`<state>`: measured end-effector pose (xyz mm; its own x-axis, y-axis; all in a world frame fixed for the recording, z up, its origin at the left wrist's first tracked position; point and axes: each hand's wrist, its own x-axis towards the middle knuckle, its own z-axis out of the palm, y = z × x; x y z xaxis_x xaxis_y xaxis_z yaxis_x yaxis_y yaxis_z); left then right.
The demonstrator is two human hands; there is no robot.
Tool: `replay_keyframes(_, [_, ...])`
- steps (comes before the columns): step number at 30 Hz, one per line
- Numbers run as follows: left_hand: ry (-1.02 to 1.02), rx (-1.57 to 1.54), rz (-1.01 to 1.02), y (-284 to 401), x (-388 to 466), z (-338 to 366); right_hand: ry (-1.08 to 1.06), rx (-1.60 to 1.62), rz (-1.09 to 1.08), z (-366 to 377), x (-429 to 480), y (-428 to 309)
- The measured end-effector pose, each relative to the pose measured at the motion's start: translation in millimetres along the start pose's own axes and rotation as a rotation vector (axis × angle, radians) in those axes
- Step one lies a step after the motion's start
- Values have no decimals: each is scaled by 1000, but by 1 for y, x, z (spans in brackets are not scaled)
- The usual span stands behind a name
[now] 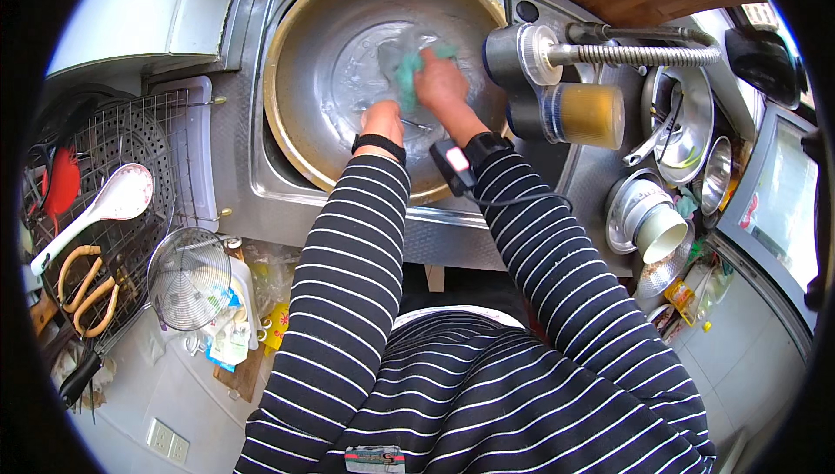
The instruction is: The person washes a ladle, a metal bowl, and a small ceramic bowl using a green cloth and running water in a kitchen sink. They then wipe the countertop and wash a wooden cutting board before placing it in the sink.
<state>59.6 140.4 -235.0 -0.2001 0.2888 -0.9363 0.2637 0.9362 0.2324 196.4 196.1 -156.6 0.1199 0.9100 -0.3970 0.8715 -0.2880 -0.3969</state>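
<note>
A wide metal basin [313, 37] with a yellowish rim sits over the sink. Inside it, my right hand [441, 82] grips a green cloth or scrubbing pad [409, 76], slightly blurred, low over wet-looking metal. My left hand [382, 116] is in the near part of the basin, left of the right hand; its fingers point down and are mostly hidden, so its hold cannot be made out. A thin utensil or handle [416, 125] shows between the two hands.
A faucet filter with an amber cartridge [590, 115] and a flexible metal hose [639, 54] overhang the basin's right side. Metal bowls [701, 128] and a white cup [662, 232] stand farther right. At left, a wire rack [182, 148] holds a white ladle [124, 193]; a mesh strainer [189, 278] hangs nearby.
</note>
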Motion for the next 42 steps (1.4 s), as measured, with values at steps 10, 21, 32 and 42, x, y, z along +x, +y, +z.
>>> replay_keyframes(10, [-108,-660,19,37,-98,-60,-187,841,121,-3,-25,0])
replay_keyframes(21, [-42,-451,212,11,-134,-58,-3,776,8,56,-45,-44])
replay_keyframes(32, [494,492,648,1,-130,-71,-275,1128,155,21,-32,-13])
replay_keyframes(42, [558,604,845,16,-139,-61,40,1028,361,51,-13,-24])
